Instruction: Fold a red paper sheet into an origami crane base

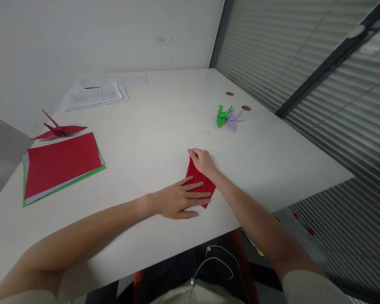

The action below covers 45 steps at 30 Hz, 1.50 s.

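A folded piece of red paper lies on the white table near its front edge. Across its lower part rests my left hand, flat with the fingers spread. My right hand is closed at the paper's top corner, its fingers curled and the thumb against the tip. The upper right part of the paper is hidden under that hand.
At the left lies a stack of red, lilac and green paper sheets, with a red paper crane behind it. Printed papers lie at the back left. A green paper crane and a lilac paper crane stand at the right, near two holes.
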Each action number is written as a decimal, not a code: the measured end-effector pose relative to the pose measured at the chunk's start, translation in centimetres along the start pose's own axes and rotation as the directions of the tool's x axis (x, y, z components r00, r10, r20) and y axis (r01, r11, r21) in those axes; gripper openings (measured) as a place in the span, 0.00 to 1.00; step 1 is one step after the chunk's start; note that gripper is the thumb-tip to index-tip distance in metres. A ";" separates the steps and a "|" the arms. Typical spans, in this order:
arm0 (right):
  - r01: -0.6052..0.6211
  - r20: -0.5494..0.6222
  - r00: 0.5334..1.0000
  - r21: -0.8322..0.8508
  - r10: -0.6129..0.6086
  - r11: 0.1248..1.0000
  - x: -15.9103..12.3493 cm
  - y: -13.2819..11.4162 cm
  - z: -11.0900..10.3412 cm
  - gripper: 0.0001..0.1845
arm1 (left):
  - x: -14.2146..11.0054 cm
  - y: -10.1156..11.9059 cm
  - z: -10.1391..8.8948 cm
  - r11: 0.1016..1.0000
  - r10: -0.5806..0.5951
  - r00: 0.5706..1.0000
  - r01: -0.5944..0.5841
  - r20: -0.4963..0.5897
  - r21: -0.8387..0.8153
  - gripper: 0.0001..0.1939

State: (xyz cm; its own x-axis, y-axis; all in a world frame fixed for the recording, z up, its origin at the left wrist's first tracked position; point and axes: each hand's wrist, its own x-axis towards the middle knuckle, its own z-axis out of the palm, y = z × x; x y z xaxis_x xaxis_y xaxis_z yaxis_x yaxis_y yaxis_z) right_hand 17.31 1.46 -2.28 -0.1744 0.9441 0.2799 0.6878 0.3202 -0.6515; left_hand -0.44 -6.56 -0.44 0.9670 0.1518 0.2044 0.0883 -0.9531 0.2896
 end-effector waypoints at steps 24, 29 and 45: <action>0.100 0.178 0.983 -0.354 -0.038 0.930 1.5 0.6 -0.5 0.23 | 0.0 0.2 0.0 1.000 -0.002 1.000 0.002 0.005 0.001 0.26; 0.174 0.153 0.983 -0.560 -0.105 0.810 1.1 0.7 -0.2 0.22 | 0.0 0.2 0.2 0.999 -0.019 0.999 0.020 0.028 -0.027 0.26; 0.164 0.052 0.986 -0.211 -0.157 0.964 2.1 0.9 -3.5 0.16 | -0.1 0.3 0.1 0.997 -0.037 0.998 0.039 0.042 -0.059 0.26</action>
State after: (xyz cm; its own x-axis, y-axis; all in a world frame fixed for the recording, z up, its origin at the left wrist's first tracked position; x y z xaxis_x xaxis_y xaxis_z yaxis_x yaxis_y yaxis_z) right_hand 19.99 3.48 0.19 -0.3165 0.8851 0.3413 0.7827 0.4469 -0.4331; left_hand -0.47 -6.85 -0.43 0.9723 0.1757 0.1541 0.1121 -0.9291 0.3525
